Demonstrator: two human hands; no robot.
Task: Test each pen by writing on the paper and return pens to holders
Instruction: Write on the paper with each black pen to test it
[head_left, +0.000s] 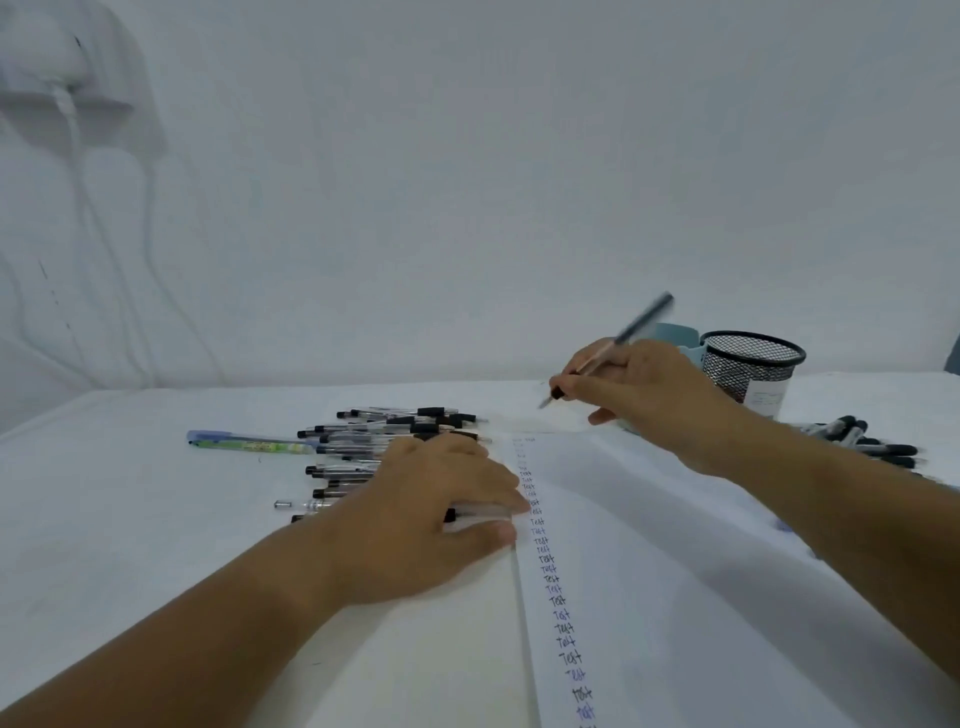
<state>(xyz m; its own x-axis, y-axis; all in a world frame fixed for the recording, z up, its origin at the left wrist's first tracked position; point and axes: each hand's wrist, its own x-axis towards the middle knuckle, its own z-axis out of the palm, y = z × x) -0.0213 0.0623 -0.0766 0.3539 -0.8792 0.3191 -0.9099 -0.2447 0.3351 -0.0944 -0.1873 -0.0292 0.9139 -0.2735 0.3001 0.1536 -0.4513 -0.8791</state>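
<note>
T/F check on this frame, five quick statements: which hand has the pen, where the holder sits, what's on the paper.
1. The right hand holds a pen. True.
2. The black mesh holder is full of pens. False: no pens show above its rim.
3. The paper carries a column of "Test" words. True.
4. The left hand is raised off the table. False: it rests on the pile of pens by the paper's edge.
5. The green pen lies on the paper. False: it lies left of the pile.
</note>
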